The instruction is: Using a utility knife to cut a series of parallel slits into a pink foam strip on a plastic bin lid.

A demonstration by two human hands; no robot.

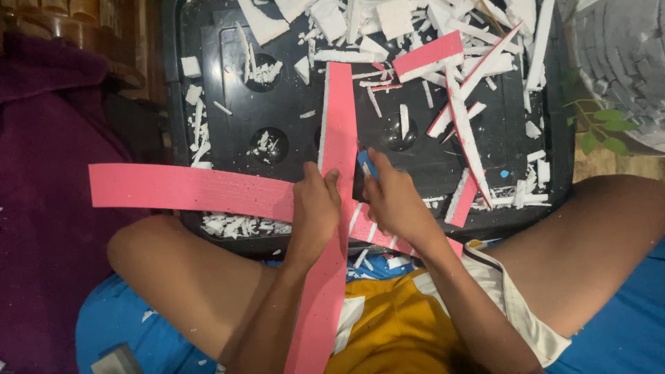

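Black tray (277,118) strewn with white foam scraps (388,28).

Dim warm light, slight motion blur
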